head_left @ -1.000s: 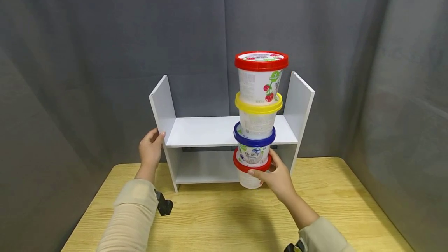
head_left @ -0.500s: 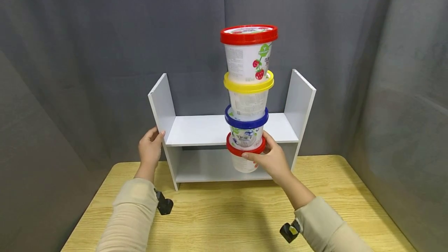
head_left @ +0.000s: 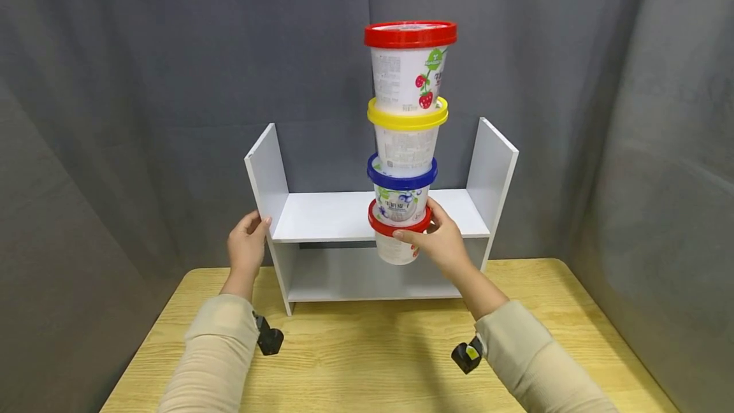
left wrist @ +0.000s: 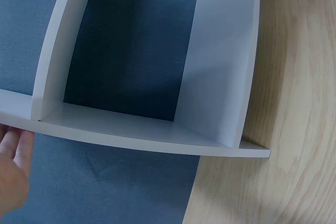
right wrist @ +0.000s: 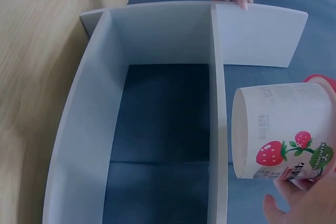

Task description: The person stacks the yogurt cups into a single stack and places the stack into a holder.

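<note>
A stack of several lidded white tubs is held up in front of the white shelf (head_left: 321, 215). My right hand (head_left: 444, 244) grips the lowest tub (head_left: 395, 250) near its red lid, thumb in front. Above it sit a blue-lidded tub (head_left: 401, 206), a yellow-lidded tub (head_left: 406, 148) and a larger red-lidded tub (head_left: 404, 78) with strawberry print on top. In the right wrist view, the lowest tub (right wrist: 283, 124) hangs beside the upper board, apart from it. My left hand (head_left: 246, 247) holds the edge of the shelf's left side panel, thumb over the front edge.
The two-tier shelf stands on a wooden table (head_left: 332, 362), its side panels rising above the upper board (head_left: 327, 212). Behind and at both sides hang grey curtains (head_left: 189, 81). The right side panel (head_left: 493, 171) stands close to the stack's right.
My right hand has raised the stack and shifted it slightly left, so its base now hangs in front of the lower opening, higher than before. My left hand keeps its place on the panel.
</note>
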Available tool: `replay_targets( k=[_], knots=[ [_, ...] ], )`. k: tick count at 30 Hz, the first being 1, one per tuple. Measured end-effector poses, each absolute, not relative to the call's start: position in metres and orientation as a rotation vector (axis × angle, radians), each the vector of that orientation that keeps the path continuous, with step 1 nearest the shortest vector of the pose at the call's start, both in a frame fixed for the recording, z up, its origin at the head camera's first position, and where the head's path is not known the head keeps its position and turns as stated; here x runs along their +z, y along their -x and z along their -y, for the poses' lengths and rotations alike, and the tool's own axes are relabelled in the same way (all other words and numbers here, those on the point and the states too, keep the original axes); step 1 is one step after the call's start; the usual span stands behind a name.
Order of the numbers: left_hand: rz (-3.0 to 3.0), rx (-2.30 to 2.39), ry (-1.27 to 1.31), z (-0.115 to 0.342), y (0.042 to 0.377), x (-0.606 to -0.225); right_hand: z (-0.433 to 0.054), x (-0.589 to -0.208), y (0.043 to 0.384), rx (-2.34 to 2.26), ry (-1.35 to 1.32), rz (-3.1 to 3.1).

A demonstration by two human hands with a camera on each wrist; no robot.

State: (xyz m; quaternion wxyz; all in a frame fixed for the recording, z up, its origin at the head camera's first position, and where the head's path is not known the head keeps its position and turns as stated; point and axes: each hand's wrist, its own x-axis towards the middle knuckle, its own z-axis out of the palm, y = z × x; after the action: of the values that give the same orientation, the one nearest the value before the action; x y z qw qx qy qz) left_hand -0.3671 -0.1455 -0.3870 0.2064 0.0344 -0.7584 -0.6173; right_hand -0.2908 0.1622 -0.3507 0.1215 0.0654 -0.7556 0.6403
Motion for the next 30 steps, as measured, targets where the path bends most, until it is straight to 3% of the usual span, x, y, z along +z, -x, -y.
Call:
replay_targets(
  k=[24, 30],
  knots=[
    [2.116, -1.696, -0.085, 0.144, 0.366, -0.393, -0.156, -0.359, 0.340, 1.844, -0.091, 2.143],
    [2.094, -1.674, -0.111, 0.144, 0.349, -0.397, -0.156, -0.360, 0.341, 1.836, -0.102, 2.159]
  ],
)
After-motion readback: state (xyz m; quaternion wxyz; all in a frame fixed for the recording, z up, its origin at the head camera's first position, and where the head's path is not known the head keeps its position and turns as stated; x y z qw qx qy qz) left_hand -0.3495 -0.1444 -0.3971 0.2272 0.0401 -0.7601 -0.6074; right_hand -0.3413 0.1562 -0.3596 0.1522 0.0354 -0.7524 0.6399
